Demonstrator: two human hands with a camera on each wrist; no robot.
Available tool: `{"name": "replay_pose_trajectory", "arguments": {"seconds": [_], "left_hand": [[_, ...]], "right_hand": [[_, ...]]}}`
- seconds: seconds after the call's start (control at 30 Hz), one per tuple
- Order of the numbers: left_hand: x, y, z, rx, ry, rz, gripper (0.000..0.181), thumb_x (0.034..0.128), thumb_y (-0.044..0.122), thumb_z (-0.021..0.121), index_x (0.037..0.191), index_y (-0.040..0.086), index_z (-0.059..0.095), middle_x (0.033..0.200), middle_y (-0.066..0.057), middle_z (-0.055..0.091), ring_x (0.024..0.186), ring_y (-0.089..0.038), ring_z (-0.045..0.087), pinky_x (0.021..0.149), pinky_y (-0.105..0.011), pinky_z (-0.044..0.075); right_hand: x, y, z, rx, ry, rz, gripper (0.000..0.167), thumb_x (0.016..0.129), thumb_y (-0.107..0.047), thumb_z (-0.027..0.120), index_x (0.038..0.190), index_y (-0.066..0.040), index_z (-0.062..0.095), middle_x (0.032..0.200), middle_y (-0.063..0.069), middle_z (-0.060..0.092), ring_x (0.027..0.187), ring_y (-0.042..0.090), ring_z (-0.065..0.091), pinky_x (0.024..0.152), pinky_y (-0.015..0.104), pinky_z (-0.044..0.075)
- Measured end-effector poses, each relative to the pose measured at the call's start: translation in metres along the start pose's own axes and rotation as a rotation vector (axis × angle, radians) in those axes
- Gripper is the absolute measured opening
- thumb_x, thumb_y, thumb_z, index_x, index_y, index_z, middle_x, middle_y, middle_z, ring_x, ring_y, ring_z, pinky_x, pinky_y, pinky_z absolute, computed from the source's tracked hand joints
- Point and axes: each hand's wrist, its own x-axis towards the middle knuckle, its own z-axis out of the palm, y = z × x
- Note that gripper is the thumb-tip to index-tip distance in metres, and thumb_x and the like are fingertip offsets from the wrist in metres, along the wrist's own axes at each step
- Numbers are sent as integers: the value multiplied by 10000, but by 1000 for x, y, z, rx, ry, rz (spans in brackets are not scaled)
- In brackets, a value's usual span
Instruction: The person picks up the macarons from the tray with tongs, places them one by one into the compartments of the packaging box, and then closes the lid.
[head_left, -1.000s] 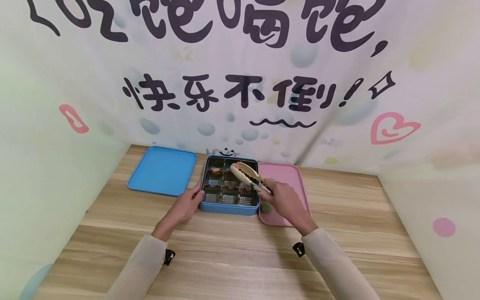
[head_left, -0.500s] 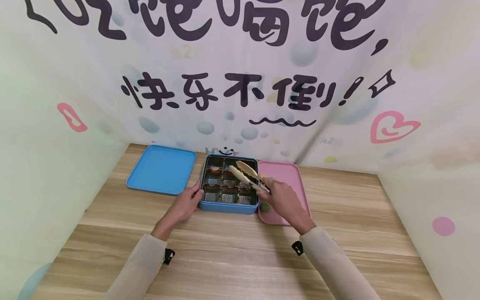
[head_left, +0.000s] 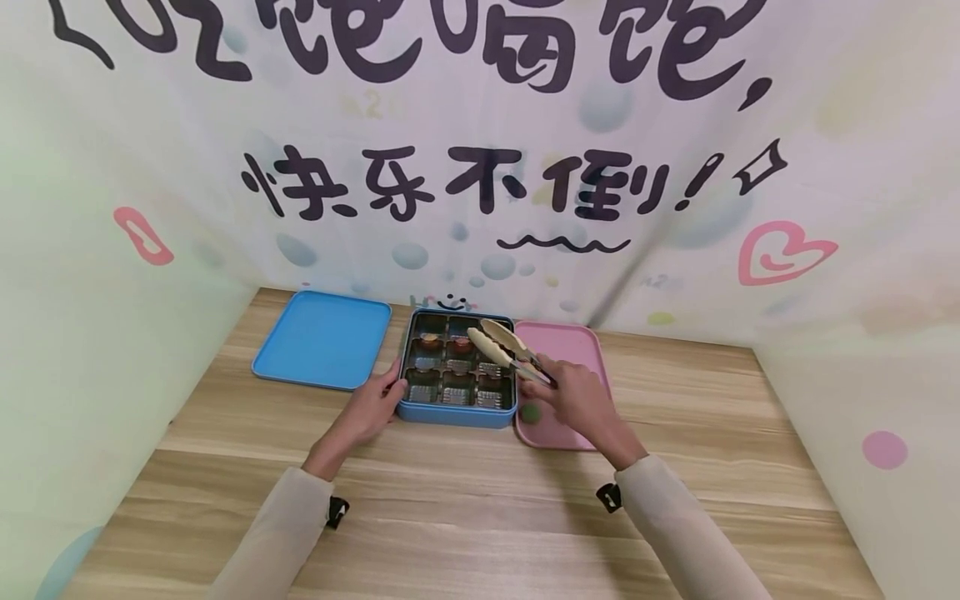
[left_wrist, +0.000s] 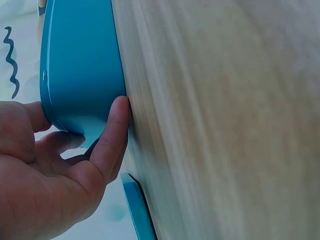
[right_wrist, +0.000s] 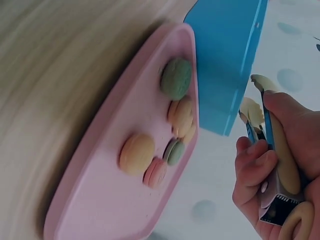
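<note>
My left hand (head_left: 372, 408) holds the left side of a blue box (head_left: 459, 416), thumb at the rim and fingers along the outer wall (left_wrist: 85, 65). Inside the box is a dark, divided insert (head_left: 459, 387); a tan macaron (head_left: 430, 340) and a reddish one (head_left: 462, 344) sit side by side toward its back. In my right hand (head_left: 581, 404) are cream-tipped tongs (head_left: 498, 346), gripped above the box's right side. Their tips stand apart, with no macaron visible between them. The right wrist view shows the fingers wrapped round the tongs' handle (right_wrist: 285, 165).
A pink tray (head_left: 558, 437) adjoins the box on the right. It carries several macarons, among them a green one (right_wrist: 176, 79), a yellow one (right_wrist: 137, 154) and a pink one (right_wrist: 155, 172). A blue lid (head_left: 322, 340) lies at left. A printed wall cloth (head_left: 480, 275) hangs behind.
The tongs have spread and let go of the reddish macaron, now visible in the box. My right hand has since shifted slightly right with the tongs. My left hand stays on the box.
</note>
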Motion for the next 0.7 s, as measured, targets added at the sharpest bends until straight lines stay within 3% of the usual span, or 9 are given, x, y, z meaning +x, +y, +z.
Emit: {"name": "replay_pose_trajectory", "arguments": {"seconds": [0.2, 0.33, 0.43, 0.57, 0.7], "left_hand": [[0, -1, 0, -4, -8, 2, 576, 1092, 283, 356, 1581, 47, 162, 792, -127, 494, 906, -293, 691, 774, -369, 573], [0, -1, -1, 0, -5, -5, 576, 1092, 290, 355, 1582, 57, 163, 759, -116, 489, 871, -287, 691, 765, -363, 570], [0, -1, -1, 2, -4, -6, 576, 1091, 288, 361, 1582, 61, 163, 793, -146, 501, 892, -287, 697, 768, -363, 573], [0, -2, 0, -1, -1, -6, 576, 1092, 292, 364, 1584, 66, 166, 854, -186, 530, 870, -269, 699, 753, -359, 569], [1, -2, 0, 7, -12, -12, 584, 1093, 311, 356, 1590, 82, 151, 723, -109, 487, 758, -236, 667, 751, -355, 563]], "right_hand": [[-9, 17, -11, -8, 26, 61, 528, 924, -351, 708, 1364, -75, 612, 766, 55, 625, 633, 200, 528, 582, 352, 440], [-13, 29, -17, -15, 23, 85, 344, 923, -389, 699, 1135, -118, 688, 686, 27, 548, 597, 210, 506, 563, 339, 409], [-17, 37, -20, -25, 16, 97, 295, 905, -459, 695, 951, -173, 642, 662, 7, 518, 601, 207, 506, 564, 332, 403], [-24, 47, -25, -53, -4, 102, 287, 905, -433, 705, 982, -159, 667, 660, 9, 516, 589, 201, 495, 540, 319, 388], [-33, 60, -32, -79, -61, 111, 341, 920, -354, 711, 1154, -106, 691, 641, 17, 483, 579, 195, 470, 527, 309, 367]]}}
